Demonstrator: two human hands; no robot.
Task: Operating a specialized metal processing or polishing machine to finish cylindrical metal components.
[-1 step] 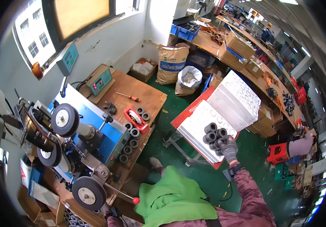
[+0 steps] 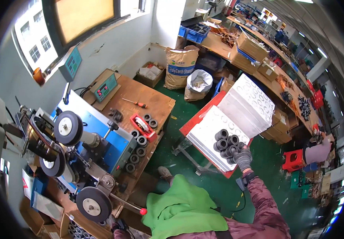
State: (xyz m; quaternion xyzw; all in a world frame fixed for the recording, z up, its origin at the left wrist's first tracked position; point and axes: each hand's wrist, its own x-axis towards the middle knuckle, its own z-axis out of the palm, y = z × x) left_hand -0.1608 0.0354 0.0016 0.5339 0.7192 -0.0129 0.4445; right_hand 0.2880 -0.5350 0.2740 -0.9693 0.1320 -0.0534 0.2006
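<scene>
My right hand [image 2: 243,160], in a grey striped glove, reaches to a cluster of dark ring-shaped cores [image 2: 221,144]. Its fingers curl round a ring at the cluster's right edge. The cores sit on white foam sheets [image 2: 207,128] with round marks, over a red stool-like stand [image 2: 188,124]. Low at the left, my left hand [image 2: 111,221] is mostly hidden beside a box of rings [image 2: 80,230], below a black rubber wheel [image 2: 93,204] of the winding machine; its fingers cannot be made out.
On the wooden bench [image 2: 156,104] are a red tape dispenser [image 2: 143,126], more dark rings [image 2: 140,151], a screwdriver [image 2: 135,102] and a digital counter [image 2: 106,88]. A lever with a red knob [image 2: 143,211] juts out by my green apron [image 2: 184,211]. Sacks [image 2: 181,67] stand behind; another person [image 2: 316,151] is at far right.
</scene>
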